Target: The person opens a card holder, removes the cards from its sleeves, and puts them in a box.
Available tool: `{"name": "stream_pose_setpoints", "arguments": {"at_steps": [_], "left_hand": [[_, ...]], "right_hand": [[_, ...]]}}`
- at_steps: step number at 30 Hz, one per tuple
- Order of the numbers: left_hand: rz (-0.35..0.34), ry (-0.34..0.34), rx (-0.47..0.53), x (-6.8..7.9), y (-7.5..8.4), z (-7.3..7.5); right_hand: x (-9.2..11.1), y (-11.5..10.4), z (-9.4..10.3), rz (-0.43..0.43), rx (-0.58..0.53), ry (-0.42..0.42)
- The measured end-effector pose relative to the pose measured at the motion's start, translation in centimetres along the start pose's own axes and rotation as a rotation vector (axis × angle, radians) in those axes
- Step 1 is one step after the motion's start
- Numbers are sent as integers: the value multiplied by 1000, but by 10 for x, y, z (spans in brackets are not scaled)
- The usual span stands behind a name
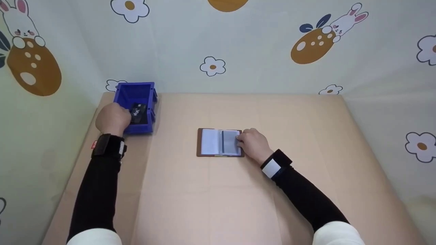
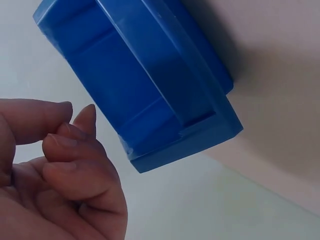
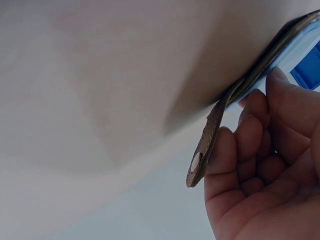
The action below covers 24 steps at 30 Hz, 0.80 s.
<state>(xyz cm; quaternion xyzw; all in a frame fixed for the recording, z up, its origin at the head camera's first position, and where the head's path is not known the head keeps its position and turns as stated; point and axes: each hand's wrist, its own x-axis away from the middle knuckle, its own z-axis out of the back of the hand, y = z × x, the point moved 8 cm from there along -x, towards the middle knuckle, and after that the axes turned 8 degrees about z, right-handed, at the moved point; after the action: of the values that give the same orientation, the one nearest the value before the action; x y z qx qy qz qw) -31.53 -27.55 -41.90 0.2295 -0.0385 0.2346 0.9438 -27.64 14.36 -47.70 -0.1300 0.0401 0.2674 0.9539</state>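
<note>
A tan worktop [image 1: 204,204] is stretching out, faint creases running across its surface. Near its far left corner an open-topped blue bin [image 1: 140,129] is standing. Midway between the side edges, short of the far edge, an opened brown card holder [image 1: 219,143] is lying with clear sleeves facing up.

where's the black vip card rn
In the head view, the black card lies inside the blue bin near the table's far left corner, just to the right of the left hand.
</note>
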Motion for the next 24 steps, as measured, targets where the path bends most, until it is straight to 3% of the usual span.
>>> {"name": "stream_pose_setpoints", "arguments": {"at_steps": [9,14,19,24], "left_hand": [[-111,115,39,20,17,11],[-197,148,110,39,36,8],[-304,148,168,60,63,-6],[-416,109,175,79,88,-30]], "right_hand": [[0,1,-2,-10,-12,-13],[-1,1,-3,-17,-10,-23],[0,2,-2,-16,-10,-17],[0,1,-2,-10,-9,-6]]}}
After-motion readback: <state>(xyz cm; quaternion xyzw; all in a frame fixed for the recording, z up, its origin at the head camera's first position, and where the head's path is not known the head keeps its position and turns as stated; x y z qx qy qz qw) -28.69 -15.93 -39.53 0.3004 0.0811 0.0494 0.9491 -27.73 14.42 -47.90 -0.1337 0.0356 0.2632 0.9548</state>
